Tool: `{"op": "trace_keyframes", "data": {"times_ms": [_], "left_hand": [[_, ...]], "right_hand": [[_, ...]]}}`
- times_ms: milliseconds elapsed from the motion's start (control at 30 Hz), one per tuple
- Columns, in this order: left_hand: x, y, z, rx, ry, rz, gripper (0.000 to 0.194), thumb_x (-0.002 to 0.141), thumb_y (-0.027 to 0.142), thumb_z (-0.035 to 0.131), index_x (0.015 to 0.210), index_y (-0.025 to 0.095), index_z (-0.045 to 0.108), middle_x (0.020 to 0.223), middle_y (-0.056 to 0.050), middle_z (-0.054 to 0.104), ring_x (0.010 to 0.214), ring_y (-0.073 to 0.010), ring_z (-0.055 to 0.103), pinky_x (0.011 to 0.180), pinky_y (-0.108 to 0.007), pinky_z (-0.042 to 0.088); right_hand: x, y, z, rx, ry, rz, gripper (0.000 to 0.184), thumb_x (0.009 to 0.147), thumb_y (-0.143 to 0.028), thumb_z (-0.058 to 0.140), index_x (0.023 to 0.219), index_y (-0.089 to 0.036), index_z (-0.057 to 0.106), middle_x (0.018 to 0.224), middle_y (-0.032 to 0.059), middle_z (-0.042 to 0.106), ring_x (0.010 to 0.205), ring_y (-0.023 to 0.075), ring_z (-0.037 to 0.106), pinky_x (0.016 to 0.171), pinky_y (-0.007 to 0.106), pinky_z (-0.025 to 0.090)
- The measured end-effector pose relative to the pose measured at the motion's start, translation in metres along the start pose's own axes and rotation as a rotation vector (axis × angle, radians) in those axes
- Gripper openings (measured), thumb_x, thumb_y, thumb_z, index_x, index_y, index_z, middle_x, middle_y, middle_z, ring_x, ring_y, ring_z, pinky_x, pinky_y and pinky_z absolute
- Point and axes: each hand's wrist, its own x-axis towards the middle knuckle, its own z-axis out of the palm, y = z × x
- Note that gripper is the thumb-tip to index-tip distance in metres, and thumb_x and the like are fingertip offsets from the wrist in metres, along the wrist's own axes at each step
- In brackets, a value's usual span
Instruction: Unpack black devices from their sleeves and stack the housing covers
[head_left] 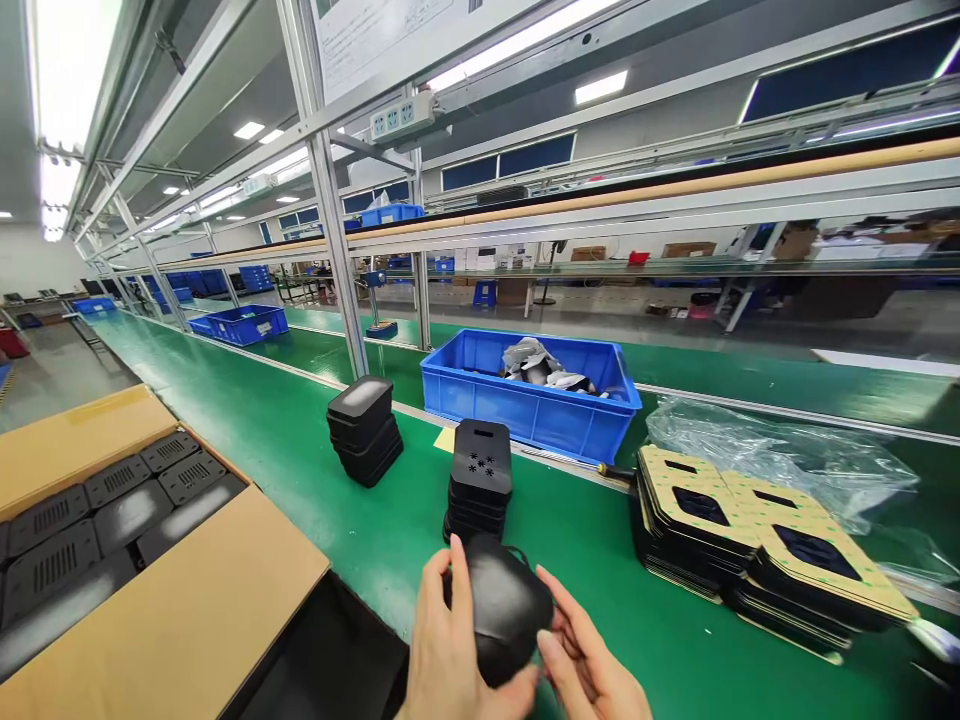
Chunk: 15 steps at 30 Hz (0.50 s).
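A rounded black plastic housing is held low over the green work surface, at the bottom middle. My left hand grips its left side, thumb under the near edge. Around its right edge curl the fingers of my right hand, slightly blurred. Just beyond my hands stands a stack of black plates, the top one with a slot and several star-shaped cutouts. To the left of that is another stack of black housings. What lies inside or beneath the held housing is hidden.
At left, an open cardboard box holds rows of black housings. A blue bin with crumpled wrapping stands behind the stacks. Right are stacked adhesive-backed sheets, a screwdriver and clear plastic film. A metal post rises behind.
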Motion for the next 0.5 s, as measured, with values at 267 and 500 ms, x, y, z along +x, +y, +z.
{"op": "trace_keyframes", "data": {"times_ms": [267,500], "left_hand": [[0.003,0.015,0.0,-0.961,-0.561,-0.623,0.064,0.065,0.044,0.073,0.121,0.015,0.066,0.103,-0.014,0.072,0.104,-0.0356,0.063,0.092,-0.044,0.046],[-0.013,0.013,0.014,-1.275,-0.763,-0.966,0.048,0.062,0.04,0.065,0.096,0.006,0.073,0.091,-0.016,0.075,0.101,-0.0391,0.067,0.097,-0.047,0.045]], "right_hand": [[-0.001,-0.009,-0.023,0.027,-0.05,0.077,0.037,0.098,-0.029,0.051,0.134,-0.026,0.06,0.125,0.0047,0.066,0.108,0.0217,0.066,0.08,0.021,0.057],[-0.002,-0.032,-0.021,-0.328,0.276,-0.1,0.024,0.091,-0.036,0.062,0.109,-0.02,0.065,0.088,0.0029,0.07,0.061,0.0108,0.066,0.059,0.014,0.056]]}}
